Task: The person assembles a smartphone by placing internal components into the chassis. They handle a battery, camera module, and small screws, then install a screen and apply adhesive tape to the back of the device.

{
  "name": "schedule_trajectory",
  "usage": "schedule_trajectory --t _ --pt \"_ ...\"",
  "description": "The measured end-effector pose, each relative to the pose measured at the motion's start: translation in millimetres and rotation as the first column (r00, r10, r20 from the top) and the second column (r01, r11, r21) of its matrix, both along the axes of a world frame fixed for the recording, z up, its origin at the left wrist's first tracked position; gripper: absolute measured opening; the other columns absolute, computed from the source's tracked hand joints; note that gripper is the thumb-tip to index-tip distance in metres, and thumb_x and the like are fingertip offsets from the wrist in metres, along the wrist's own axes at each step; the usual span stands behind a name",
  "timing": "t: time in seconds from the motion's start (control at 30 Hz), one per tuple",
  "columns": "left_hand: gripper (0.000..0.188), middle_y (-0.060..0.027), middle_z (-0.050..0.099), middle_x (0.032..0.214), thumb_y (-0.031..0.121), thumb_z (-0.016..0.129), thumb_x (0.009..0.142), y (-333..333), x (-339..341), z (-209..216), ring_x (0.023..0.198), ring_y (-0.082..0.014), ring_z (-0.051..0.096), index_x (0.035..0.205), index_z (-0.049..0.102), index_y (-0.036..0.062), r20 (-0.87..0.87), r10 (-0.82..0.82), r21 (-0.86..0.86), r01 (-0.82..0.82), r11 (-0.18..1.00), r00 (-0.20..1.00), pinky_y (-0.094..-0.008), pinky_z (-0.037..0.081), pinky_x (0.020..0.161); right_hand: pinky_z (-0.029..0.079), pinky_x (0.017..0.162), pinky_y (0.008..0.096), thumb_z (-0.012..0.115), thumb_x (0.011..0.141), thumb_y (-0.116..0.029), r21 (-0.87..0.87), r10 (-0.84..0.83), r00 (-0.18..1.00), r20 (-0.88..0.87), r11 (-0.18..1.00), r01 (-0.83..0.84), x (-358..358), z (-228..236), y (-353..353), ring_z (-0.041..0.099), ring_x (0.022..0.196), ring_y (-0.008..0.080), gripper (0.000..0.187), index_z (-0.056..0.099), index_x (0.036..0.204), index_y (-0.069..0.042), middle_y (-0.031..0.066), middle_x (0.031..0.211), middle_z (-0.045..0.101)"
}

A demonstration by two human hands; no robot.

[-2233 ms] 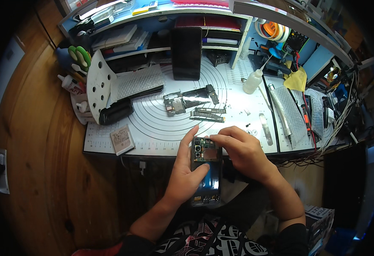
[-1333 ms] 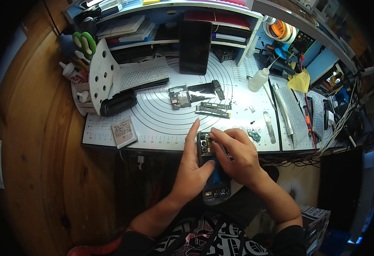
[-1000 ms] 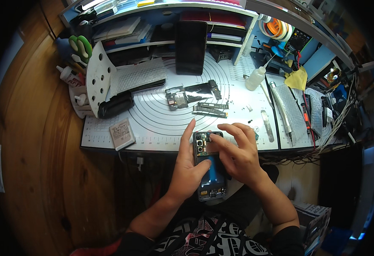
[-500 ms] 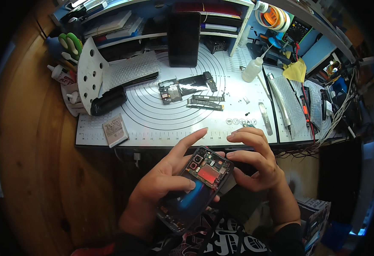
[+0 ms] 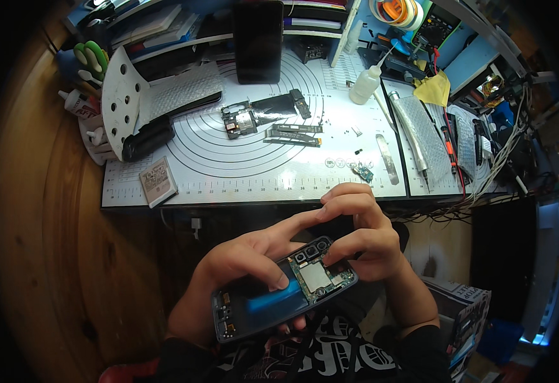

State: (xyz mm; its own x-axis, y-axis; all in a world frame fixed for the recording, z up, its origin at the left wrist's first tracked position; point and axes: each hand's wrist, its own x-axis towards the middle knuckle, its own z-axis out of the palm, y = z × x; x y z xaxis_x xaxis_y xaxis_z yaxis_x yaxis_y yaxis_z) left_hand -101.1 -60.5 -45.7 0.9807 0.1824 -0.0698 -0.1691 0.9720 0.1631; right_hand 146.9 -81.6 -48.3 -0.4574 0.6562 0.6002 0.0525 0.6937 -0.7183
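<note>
The opened phone point(image 5: 279, 297) is clamped in the left hand point(image 5: 241, 268); its circuit board is pinched by the right hand point(image 5: 362, 239). Held off the worktop point(image 5: 254, 172), it could be dropped.

On the desk ahead I see a white work mat point(image 5: 254, 159) printed with rings. A black phone point(image 5: 257, 39) leans upright at its far edge. Loose dark phone parts point(image 5: 270, 118) lie near the middle of the rings, and a small flat battery point(image 5: 157, 181) sits at the near left corner. A white perforated stand point(image 5: 119, 101) rises at the left, green-handled scissors point(image 5: 91, 59) behind it. A squeeze bottle point(image 5: 364, 83) stands to the right, a yellow cloth point(image 5: 432, 89) beyond it.
</note>
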Motion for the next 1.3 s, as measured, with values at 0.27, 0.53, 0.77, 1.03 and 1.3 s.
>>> schedule_trajectory --t 0.27,0.53,0.77,1.03,1.3 --pt "0.11 -0.0318 0.047 0.136 -0.017 0.055 0.075 -1 4 -1 0.091 -0.0501 0.072 0.164 0.0 0.0149 0.037 0.013 -0.054 -0.011 0.998 0.999 -0.0524 0.067 0.073 0.045 0.103 0.0462 0.073 0.06 0.003 -0.003 -0.002 0.999 -0.039 1.0 0.002 0 -2 0 0.054 0.121 0.0352 0.03 0.075 0.087 -0.01 0.0134 0.123 0.062" --pt "0.111 -0.0326 0.046 0.139 -0.018 0.053 0.074 -1 5 0 0.091 -0.0503 0.072 0.165 -0.001 0.0144 0.028 0.007 -0.062 -0.006 0.998 1.0 -0.053 0.067 0.072 0.045 0.099 0.0442 0.073 0.058 0.002 0.03 -0.034 0.997 -0.075 0.999 0.036 0 -7 -3 0.054 0.118 0.0343 0.029 0.078 0.084 -0.011 0.0104 0.114 0.06" --pt "0.111 -0.0354 0.047 0.139 -0.019 0.053 0.074 0 4 1 0.092 -0.0518 0.072 0.165 -0.003 0.0128 0.029 0.028 -0.058 -0.027 0.998 0.999 -0.0547 0.066 0.072 0.048 0.095 0.0427 0.073 0.062 0.007 -0.068 -0.138 0.978 -0.158 0.989 0.129 -8 -13 -13 0.055 0.113 0.0321 0.032 0.076 0.088 -0.011 0.0076 0.106 0.058" --pt "0.112 -0.0345 0.047 0.138 -0.018 0.054 0.073 -2 7 4 0.091 -0.0517 0.071 0.165 -0.002 0.0134 0.032 0.052 -0.039 -0.05 0.998 0.998 -0.0542 0.066 0.072 0.049 0.093 0.0422 0.073 0.062 0.008 -0.057 -0.147 0.971 -0.19 0.989 0.138 -6 -18 -11 0.057 0.111 0.0315 0.029 0.069 0.083 -0.01 0.0081 0.107 0.058" --pt "0.111 -0.0343 0.052 0.132 -0.019 0.053 0.071 -4 6 13 0.089 -0.0518 0.072 0.164 -0.001 0.0085 -0.032 0.066 0.013 -0.066 0.998 0.997 -0.0522 0.066 0.067 0.048 0.094 0.0428 0.071 0.059 0.009 -0.173 -0.192 0.947 -0.256 0.973 0.151 -13 -14 -15 0.056 0.113 0.0321 0.031 0.067 0.082 -0.011 0.0085 0.106 0.058"
